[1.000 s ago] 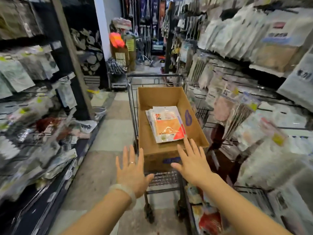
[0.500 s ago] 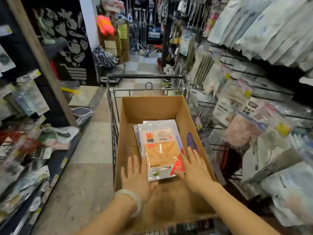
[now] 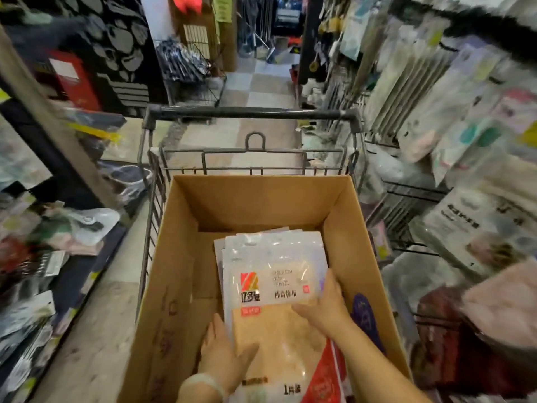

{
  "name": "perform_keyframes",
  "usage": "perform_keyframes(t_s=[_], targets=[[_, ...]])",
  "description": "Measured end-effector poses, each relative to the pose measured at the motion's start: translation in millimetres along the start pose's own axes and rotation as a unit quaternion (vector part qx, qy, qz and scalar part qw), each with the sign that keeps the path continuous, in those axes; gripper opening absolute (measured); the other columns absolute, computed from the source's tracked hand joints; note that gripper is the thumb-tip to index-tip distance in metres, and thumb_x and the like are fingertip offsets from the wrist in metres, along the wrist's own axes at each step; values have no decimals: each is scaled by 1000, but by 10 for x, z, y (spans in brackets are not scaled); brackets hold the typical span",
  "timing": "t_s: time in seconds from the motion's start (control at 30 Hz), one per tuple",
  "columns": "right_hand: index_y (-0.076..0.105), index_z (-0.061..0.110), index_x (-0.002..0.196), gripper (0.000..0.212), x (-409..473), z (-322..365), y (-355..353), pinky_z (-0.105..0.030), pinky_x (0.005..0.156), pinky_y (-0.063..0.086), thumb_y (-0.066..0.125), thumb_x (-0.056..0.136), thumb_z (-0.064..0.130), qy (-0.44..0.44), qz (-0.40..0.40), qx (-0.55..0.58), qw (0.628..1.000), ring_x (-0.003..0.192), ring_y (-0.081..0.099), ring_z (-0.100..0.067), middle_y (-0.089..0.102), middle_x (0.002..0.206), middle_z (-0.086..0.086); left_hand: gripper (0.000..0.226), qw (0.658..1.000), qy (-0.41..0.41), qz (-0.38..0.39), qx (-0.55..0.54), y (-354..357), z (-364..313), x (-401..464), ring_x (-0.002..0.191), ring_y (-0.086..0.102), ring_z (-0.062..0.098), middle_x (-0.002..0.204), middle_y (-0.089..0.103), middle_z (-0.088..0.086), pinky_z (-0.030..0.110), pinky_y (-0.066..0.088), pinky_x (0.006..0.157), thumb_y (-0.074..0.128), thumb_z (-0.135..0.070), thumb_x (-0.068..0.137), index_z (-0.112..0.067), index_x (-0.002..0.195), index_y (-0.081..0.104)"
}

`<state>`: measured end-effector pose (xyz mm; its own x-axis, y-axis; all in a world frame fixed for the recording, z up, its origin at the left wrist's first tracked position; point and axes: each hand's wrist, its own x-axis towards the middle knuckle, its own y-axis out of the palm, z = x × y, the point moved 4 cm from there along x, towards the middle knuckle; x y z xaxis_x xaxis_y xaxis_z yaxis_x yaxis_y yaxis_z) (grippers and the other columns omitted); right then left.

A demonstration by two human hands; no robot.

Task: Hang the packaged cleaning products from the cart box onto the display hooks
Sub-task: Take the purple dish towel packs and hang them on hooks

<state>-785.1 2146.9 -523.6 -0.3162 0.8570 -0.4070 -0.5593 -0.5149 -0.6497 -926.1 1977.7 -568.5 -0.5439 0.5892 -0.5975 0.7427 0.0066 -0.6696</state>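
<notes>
An open cardboard box sits in a wire shopping cart. Inside lies a stack of flat clear packages holding orange-tan cloths, with a red and orange logo. My left hand grips the stack's left edge, thumb over the top package. My right hand holds the stack's right edge, fingers on the top package. Display hooks stick out from the rack on the right, with hanging packages around them.
Shelves of packaged goods line the left side of the narrow aisle. Hanging packets crowd the right wall. A wire basket and other stock stand farther down the tiled aisle.
I have leaned in over the box. Both hands moved from flat beside the stack to gripping its left and right edges.
</notes>
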Motion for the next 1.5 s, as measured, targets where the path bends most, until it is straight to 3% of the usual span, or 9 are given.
perform_keyframes(t_s=[0.17,0.3,0.4,0.53,0.77,0.93,1.2,1.33,1.5], targets=[[24,7,138,113,330,-32,174,-46,102,40,91,49,27,53,-30,61,996,128,42,-30,42,139,-11,98,984,34,-34,-171,-21,-212,223,138,27,25,149,31,6,35,28,108,67,-36,83,-24,150,-3],[49,19,117,72,486,-4,175,-42,92,48,87,55,21,22,-44,83,995,111,58,-27,61,112,0,94,961,-11,-82,-265,-124,-234,357,129,42,31,141,45,6,40,36,101,70,-29,81,-31,149,6],[45,16,128,82,578,47,168,-41,103,38,86,58,24,4,-43,53,998,124,46,-26,51,129,-5,92,931,-86,-90,-342,-166,-187,466,114,55,34,126,59,8,37,41,92,78,-24,74,-22,146,20],[20,6,143,117,604,-31,286,-40,109,32,90,53,33,78,-7,77,994,134,33,-28,35,144,-13,62,914,-149,-44,-375,-125,-211,546,96,64,33,107,67,13,46,50,90,82,-25,69,-5,121,52],[42,13,127,90,526,-19,235,-43,99,41,88,53,36,96,-29,33,994,119,43,-27,43,125,-8,64,881,-166,-20,-442,-52,-190,528,93,65,36,103,67,15,54,50,88,84,-16,66,-7,120,51],[41,15,128,88,334,23,225,-37,96,42,88,55,31,53,-52,57,996,115,44,-26,40,123,-7,61,865,-168,-44,-471,-22,-105,441,86,64,32,95,65,11,49,52,82,85,-13,65,-9,113,48],[42,18,115,80,34,198,15,-30,74,52,88,50,22,24,-30,149,988,86,62,-12,62,95,8,58,862,-101,-66,-492,-185,-119,235,80,64,28,89,65,12,43,51,77,84,-7,65,-5,110,48],[61,6,106,58,-225,331,-211,-45,84,55,87,54,1,19,-1,227,974,94,67,-25,70,101,-11,63,863,-32,-23,-504,-397,-208,-6,91,66,37,99,69,20,54,51,87,86,-9,61,0,115,56],[68,22,77,37,-868,620,-550,-21,56,55,81,59,-8,-61,-21,261,963,69,70,-5,73,80,3,52,841,88,69,-530,-745,-337,-489,85,72,28,93,75,10,44,56,77,84,-10,54,-11,103,69]])
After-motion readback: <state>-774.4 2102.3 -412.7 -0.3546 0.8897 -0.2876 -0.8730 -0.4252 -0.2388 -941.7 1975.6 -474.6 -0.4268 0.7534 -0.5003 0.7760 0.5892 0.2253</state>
